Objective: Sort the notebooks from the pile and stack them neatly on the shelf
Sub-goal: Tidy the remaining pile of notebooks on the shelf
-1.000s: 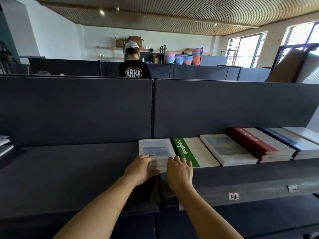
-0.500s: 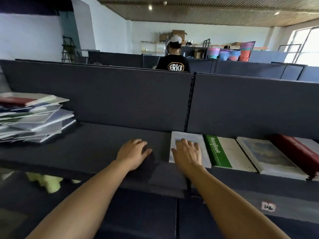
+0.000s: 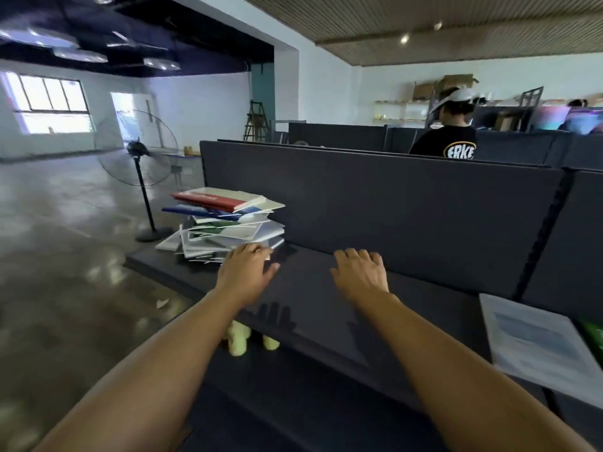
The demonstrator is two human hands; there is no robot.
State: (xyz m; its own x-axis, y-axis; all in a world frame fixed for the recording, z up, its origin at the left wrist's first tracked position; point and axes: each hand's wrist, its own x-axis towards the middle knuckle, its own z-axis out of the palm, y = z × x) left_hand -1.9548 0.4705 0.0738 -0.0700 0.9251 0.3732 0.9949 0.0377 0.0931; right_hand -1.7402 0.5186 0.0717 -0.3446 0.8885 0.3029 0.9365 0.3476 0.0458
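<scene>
**A:** What changed from half a second earlier? I was standing right there and still missed it.

**B:** Both hands left the sorted notebook (image 3: 538,340) and swung toward the pile (image 3: 225,223). The left hand (image 3: 245,272) was over on the bare shelf (image 3: 313,288) before; now its fingertips reached the pile's near edge. Fingers were spread loose and holding nothing, though I couldn't tell if they actually touched paper.

**A:** And the other one?

**B:** The right hand (image 3: 360,275) hovered flat over the shelf, well right of the pile, fingers relaxed, empty.

**A:** Counts?

**B:** One messy pile, a red-covered book on top, too jumbled to count. Far right of the pile lay one pale notebook, with a green sliver (image 3: 595,336) beside it. One floor fan (image 3: 138,151) stood behind the pile.
</scene>
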